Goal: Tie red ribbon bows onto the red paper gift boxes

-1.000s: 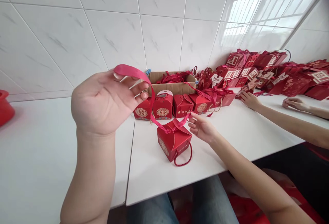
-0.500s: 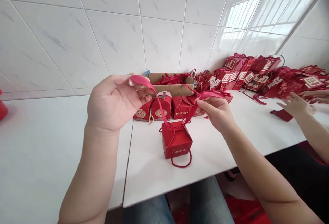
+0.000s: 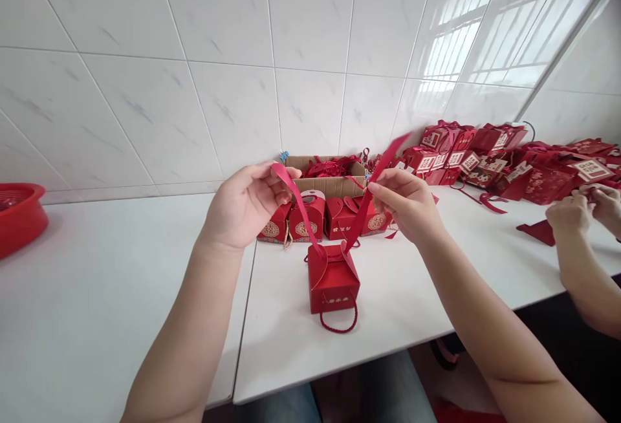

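Note:
A small red gift box (image 3: 334, 281) stands on the white table, its curved top flaps folded in and a twisted cord handle hanging at the front. A red ribbon (image 3: 303, 211) rises from its top in two lengths. My left hand (image 3: 250, 203) pinches the left length between thumb and fingers, up and to the left of the box. Up and to the right, my right hand (image 3: 405, 203) grips the other length, whose free end sticks up past the fingers.
Behind the box are a row of red boxes (image 3: 306, 217) and a cardboard carton (image 3: 334, 186) of ribbons. Many red boxes (image 3: 546, 177) are piled at the right, near another person's hands (image 3: 572, 213). A red basin (image 3: 19, 217) sits at the far left.
The view has tilted up and turned left. My hands are closer together. The right ribbon's end now points upward. The other person's hands have come together.

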`<state>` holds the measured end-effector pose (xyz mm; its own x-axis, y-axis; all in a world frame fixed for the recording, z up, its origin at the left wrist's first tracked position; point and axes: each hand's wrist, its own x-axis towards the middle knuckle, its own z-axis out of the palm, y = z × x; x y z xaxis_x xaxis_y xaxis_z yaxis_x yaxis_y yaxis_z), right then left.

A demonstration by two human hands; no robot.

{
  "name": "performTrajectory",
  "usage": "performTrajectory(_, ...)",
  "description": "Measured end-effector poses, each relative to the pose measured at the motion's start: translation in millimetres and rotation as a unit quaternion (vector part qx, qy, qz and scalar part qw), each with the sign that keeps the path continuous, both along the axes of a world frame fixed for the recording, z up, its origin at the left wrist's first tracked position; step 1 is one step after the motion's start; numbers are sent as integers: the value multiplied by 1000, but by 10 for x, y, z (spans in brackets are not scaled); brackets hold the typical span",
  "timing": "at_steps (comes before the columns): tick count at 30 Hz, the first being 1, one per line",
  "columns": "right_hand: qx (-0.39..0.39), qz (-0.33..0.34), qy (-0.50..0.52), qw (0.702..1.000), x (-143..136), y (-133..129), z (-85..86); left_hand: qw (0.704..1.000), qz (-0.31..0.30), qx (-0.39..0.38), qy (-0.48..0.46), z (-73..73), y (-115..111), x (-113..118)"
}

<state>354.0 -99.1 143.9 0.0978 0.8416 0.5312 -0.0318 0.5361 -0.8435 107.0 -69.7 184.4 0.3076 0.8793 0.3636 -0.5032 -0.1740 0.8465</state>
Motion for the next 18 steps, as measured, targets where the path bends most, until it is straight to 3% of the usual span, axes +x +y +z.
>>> performTrajectory(4,0,-6,3,1000,7,11,119,1000,11,8,-2,97,38,104)
performTrajectory(9,-2,7,12,1000,-9,-8,255,994,30,86,68,138,41,232)
performTrajectory(18,-9,5,-3,1000,-96,-28,406,977,146,132,84,150,-14,475)
